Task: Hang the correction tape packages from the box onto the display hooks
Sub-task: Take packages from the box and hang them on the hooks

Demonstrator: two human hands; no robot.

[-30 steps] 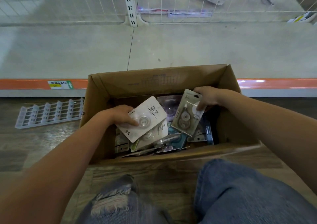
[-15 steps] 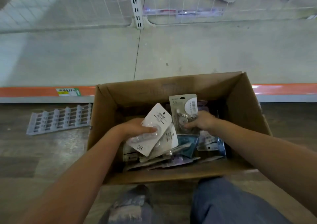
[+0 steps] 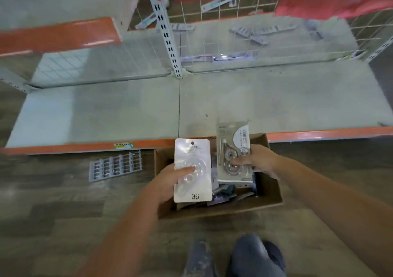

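A brown cardboard box (image 3: pixel 270 194) stands on the wood floor in front of the shelf, with several correction tape packages (image 3: pixel 231 191) lying inside. My left hand (image 3: pixel 170 181) grips a white package marked 36 (image 3: pixel 192 170), held upright above the box. My right hand (image 3: pixel 257 161) grips a grey package (image 3: pixel 231 149) with a clear blister, also upright, just right of the white one. A white wire grid panel (image 3: pixel 223 32) rises behind the shelf; a few hooks (image 3: pixel 217 2) stick out from it, blurred.
A pale shelf board (image 3: pixel 127 111) with an orange front strip (image 3: pixel 85 147) runs across the view. A grey plastic rack (image 3: pixel 116 166) lies on the floor left of the box. A slotted upright (image 3: pixel 168 36) divides the grid. My jeans-clad knees (image 3: pixel 255 255) show below.
Both hands have lifted their packages up out of the box and turned them upright. The camera has tilted up, showing more of the shelf and grid.
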